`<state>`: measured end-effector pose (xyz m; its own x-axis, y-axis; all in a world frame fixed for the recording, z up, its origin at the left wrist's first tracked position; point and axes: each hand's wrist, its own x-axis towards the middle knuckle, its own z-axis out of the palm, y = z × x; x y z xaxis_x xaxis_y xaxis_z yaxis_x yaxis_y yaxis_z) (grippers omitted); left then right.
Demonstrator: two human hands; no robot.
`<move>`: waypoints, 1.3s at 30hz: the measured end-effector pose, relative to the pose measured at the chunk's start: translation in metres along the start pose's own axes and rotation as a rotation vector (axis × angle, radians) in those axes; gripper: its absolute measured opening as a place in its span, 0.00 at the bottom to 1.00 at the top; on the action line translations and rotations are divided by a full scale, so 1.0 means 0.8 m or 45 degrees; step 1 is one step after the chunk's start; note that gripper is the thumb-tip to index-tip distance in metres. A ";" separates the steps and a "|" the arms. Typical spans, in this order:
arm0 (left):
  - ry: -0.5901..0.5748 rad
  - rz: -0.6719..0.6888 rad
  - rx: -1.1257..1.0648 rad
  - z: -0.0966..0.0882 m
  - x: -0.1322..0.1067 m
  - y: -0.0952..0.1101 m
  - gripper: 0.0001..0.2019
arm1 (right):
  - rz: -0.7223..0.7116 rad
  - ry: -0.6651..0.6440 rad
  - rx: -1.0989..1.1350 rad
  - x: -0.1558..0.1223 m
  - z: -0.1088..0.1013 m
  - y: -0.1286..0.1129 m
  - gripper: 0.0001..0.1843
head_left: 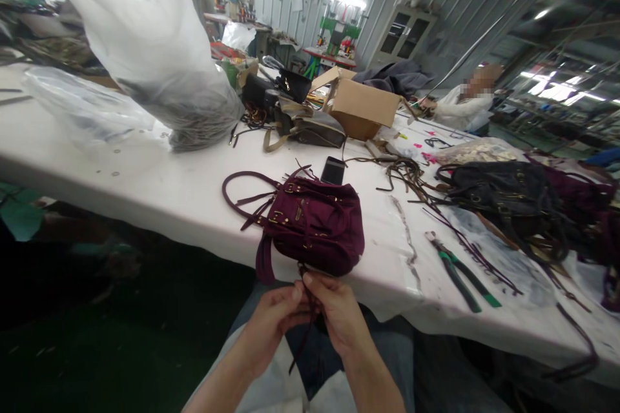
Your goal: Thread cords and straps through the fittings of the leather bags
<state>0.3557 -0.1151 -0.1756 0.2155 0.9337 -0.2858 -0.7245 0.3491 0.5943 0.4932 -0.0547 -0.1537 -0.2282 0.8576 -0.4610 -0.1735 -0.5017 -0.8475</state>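
Observation:
A dark purple handbag [334, 226] lies on its side at the table's front edge, its looped handle pointing left. Just below it, over my lap, both hands meet on a thin dark strap [301, 343] that comes from the bag's near side and dangles downward. My left hand [276, 316] pinches the strap between thumb and fingers. Close beside it, my right hand [334, 303] grips the same strap higher up, near the bag. Fingers partly hide the stretch of strap between them. A black phone [333, 170] lies behind the bag.
Green-handled pincers [460, 271] lie to the right on the white table [159, 200]. Beyond them sit a dark handbag [504, 193] and loose brown straps [407, 174]. An open cardboard box [363, 106] and a large plastic bag [159, 45] stand behind. A person [465, 106] sits at far right.

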 end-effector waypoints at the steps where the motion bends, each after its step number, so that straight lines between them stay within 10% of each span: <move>1: 0.000 0.007 0.012 0.001 0.002 0.000 0.18 | -0.008 0.011 0.011 -0.001 0.001 0.000 0.28; 22: 0.165 -0.014 -0.049 -0.004 0.002 -0.015 0.15 | -0.198 0.051 -0.293 -0.066 -0.024 0.071 0.31; 32: 0.049 -0.030 -0.254 0.001 -0.012 -0.004 0.11 | -0.151 -0.443 -0.252 -0.083 -0.039 0.021 0.16; 39: 0.085 0.002 -0.181 0.001 -0.014 0.001 0.12 | -0.245 -0.200 -0.276 -0.065 -0.039 0.010 0.13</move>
<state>0.3535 -0.1257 -0.1713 0.1739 0.9252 -0.3373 -0.8112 0.3288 0.4836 0.5338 -0.0996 -0.1446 -0.3592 0.8977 -0.2552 -0.0236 -0.2821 -0.9591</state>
